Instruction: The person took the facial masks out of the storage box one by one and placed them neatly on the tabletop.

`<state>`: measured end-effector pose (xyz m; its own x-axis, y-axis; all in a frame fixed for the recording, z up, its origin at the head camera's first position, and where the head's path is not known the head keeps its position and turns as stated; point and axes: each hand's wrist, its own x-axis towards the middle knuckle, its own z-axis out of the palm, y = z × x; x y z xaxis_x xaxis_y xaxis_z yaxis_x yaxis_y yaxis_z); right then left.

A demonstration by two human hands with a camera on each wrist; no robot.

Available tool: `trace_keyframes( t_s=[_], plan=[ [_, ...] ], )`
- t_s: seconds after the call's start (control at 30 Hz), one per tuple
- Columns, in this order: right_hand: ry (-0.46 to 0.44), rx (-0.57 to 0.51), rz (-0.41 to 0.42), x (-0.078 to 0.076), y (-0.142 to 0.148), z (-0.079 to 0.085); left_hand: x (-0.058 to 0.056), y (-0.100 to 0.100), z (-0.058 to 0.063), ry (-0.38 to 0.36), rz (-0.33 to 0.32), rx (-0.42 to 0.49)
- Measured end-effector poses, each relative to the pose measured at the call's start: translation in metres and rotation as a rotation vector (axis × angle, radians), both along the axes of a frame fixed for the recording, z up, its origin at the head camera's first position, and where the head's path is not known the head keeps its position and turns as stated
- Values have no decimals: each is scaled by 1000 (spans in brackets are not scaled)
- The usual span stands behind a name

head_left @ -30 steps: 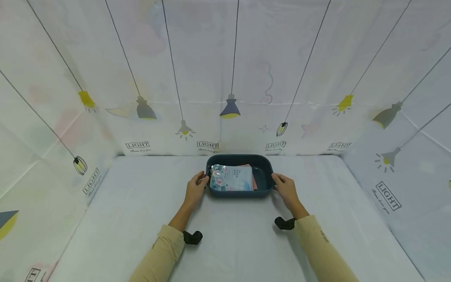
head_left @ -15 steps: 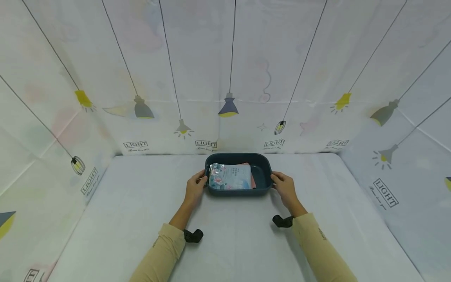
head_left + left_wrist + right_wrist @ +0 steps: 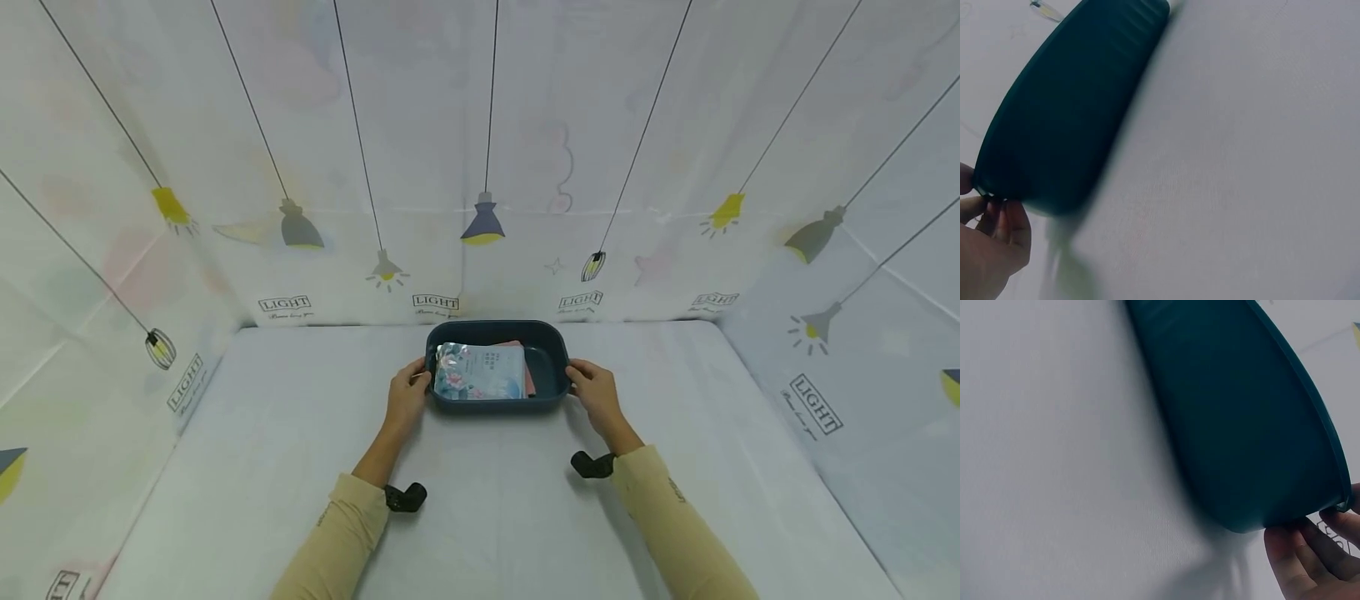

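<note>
A dark teal plastic basin (image 3: pixel 551 375) with rounded corners is near the back edge of the table. Inside it, on the left, lie flat packets, the top one a pale blue sachet (image 3: pixel 483 371) with a flower print; a pinkish one (image 3: pixel 528 383) peeks out beneath. My left hand (image 3: pixel 408 392) grips the basin's left end, thumb at the rim and fingers under it, as the left wrist view shows. At the opposite end my right hand (image 3: pixel 596 390) holds the rim likewise, its fingers (image 3: pixel 1288 556) against the outer wall. The wrist views hide the basin's contents.
White cloth covers the table (image 3: pixel 487 517). Right behind the basin rises a pale wall sheet (image 3: pixel 420 208) printed with lamps, with similar sheets at both sides. A black wrist camera (image 3: pixel 406 497) sits on the left wrist, another camera (image 3: pixel 592 464) on the right.
The basin has shifted slightly left, both hands moving with it and keeping their hold on its ends. The head view has also drifted a little. The packets keep their place inside.
</note>
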<state>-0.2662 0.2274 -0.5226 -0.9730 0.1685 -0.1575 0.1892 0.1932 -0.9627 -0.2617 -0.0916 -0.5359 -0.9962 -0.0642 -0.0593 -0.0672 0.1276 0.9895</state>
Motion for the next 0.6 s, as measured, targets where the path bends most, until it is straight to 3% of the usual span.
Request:
trace_keyframes(
  t_s=[0.6],
  plan=[
    [35, -15, 103, -1, -44, 0, 11, -45, 12, -81, 23, -26]
  ],
)
